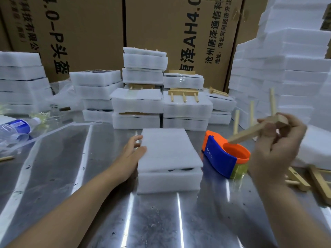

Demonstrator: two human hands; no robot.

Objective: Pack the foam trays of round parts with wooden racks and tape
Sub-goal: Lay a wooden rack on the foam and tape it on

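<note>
A white foam tray (169, 178) covered by a foam lid (168, 149) lies on the metal table in front of me; dark round parts show in the gap between them. My left hand (131, 154) rests with relaxed fingers against the tray's left side. My right hand (275, 144) is raised to the right and grips a wooden rack (250, 131) by its base, pegs pointing up. An orange and blue tape dispenser (224, 154) stands between the tray and my right hand.
Packed foam trays (138, 108) are stacked behind, one with a wooden rack (183, 93) on top. Tall foam piles (279, 68) rise at right, cardboard boxes (86, 33) at back. More racks (308, 178) lie at right. A water bottle (15, 126) lies at left.
</note>
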